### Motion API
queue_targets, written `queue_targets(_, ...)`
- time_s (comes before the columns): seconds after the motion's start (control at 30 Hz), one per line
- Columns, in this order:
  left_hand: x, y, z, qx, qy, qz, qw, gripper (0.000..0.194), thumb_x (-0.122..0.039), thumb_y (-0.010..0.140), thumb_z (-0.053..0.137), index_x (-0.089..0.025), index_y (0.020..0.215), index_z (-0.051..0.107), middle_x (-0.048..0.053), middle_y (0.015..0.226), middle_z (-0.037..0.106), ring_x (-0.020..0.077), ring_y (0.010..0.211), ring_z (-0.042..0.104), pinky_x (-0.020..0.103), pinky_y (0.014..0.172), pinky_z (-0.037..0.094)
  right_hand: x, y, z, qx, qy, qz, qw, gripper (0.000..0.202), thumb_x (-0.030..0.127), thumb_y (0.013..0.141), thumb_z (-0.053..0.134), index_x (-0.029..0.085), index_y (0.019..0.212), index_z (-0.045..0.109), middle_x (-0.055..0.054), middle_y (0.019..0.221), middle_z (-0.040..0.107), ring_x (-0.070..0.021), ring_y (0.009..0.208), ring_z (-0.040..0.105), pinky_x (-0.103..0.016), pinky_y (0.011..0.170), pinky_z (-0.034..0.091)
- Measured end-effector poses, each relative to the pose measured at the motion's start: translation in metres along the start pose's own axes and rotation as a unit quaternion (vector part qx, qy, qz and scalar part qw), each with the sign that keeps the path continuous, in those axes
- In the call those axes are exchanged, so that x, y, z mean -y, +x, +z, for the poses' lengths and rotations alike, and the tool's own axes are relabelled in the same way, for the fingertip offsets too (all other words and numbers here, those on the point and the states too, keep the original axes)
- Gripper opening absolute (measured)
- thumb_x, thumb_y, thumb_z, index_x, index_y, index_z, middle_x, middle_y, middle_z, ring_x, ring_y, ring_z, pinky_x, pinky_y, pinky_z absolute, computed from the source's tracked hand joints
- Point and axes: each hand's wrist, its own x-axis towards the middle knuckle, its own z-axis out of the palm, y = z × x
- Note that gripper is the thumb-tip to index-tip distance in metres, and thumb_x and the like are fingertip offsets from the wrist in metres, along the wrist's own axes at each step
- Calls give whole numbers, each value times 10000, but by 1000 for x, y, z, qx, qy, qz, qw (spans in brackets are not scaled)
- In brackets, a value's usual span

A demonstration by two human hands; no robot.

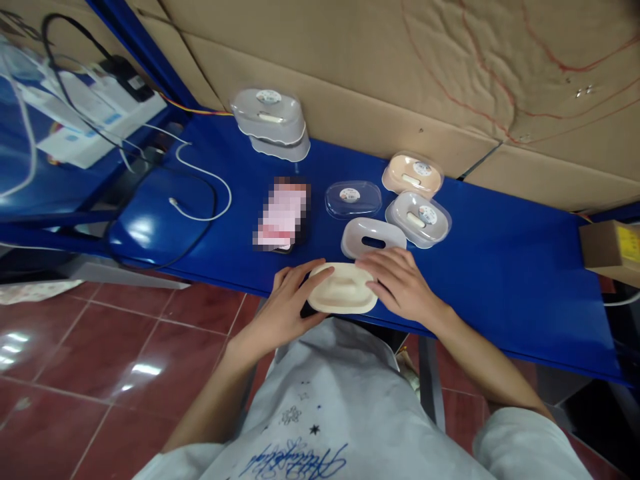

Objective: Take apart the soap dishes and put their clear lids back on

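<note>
Left hand (287, 301) and right hand (400, 283) grasp a cream oval tray (345, 292) by its opposite ends, at the near edge of the blue counter (500, 273). Slotted pale shell (356, 233) and clear cover (354, 203) lie just beyond, not fitted together. Peach box (411, 175) and grey box (420, 220), to the right, look closed: judged done. Loose pieces appear left over.

A white cable (231, 195) and a phone (283, 217) lie on the blue desk (505, 267). Behind the phone stands a stack of grey boxes (273, 123). To its right are a clear lid (353, 202) and, nearer the front edge, a slotted grey tray (374, 229). Beside these sit a lidded grey box (416, 220) and, just behind, a peach one (410, 172).
</note>
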Motion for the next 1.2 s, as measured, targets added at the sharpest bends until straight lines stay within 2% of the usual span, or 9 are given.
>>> queue_targets(0.13,-4,-2,0,5,6,-13,1000,835,-364,956,800,-325,1655,345,180,1688,449,396,1531,461,594,1213,335,-12,-1,-1,-16,-58,84,995,330,251,1095,582,242,1414,664,-85,1338,787,-277,1241,727,-497,1120,467)
queue_targets(0.33,-10,5,15,-107,-123,-71,984,901,-442,846,904,-331,1587,403,146,1576,534,382,1477,516,608,1220,391,-5,-1,-6,-102,17,24,994,315,175,1054,641,248,1356,693,-65,1179,830,-228,1066,773,-450,1007,521)
queue_targets(0.43,-18,13,28,-184,-283,-121,934,911,-423,828,910,-349,1573,391,139,1615,463,348,1464,545,544,1175,495,7,0,-7,-81,53,-30,995,349,160,1045,652,243,1383,667,-60,1183,828,-212,1043,769,-452,1013,504)
queue_targets(0.57,-29,21,36,-191,-507,-173,823,1067,-375,754,958,-412,1593,301,123,1676,413,322,1487,544,471,1117,567,14,0,-1,-25,45,-46,998,312,179,1065,631,261,1361,685,-34,1198,829,-197,1064,755,-432,1036,483)
queue_targets(0.67,-35,26,32,-188,-604,-207,746,1115,-332,759,961,-424,1629,270,92,1599,535,280,1473,562,449,1197,506,12,-3,3,12,38,-41,998,314,175,1077,601,279,1354,706,-25,1228,823,-198,1114,746,-436,1061,478)
queue_targets(0.83,-41,31,21,-152,-691,-287,646,861,-339,861,879,-330,1600,437,84,1402,708,266,1295,693,401,1105,576,-5,1,-1,11,99,-20,995,404,287,1107,545,329,1502,618,-53,1420,745,-238,1321,687,-485,1141,514)
queue_targets(1.03,-39,28,21,-137,-716,-305,612,732,-313,870,860,-315,1527,539,95,1569,607,319,1329,672,499,1039,636,-49,32,15,-5,47,141,989,574,368,1144,368,280,1709,323,-121,1740,423,-310,1645,352,-643,1332,315)
queue_targets(1.1,-35,26,20,-120,-717,-311,612,741,-321,859,869,-310,1528,551,101,1599,587,335,1326,675,485,1002,658,-56,36,23,23,14,139,990,580,362,1139,379,245,1705,332,-153,1726,433,-337,1641,353,-672,1327,297)
queue_targets(1.2,-28,22,15,-84,-717,-317,615,764,-337,851,874,-298,1546,561,112,1611,584,340,1294,698,423,930,683,-56,31,25,15,-32,126,991,515,368,1122,465,229,1618,485,-182,1566,590,-362,1512,512,-677,1269,369)
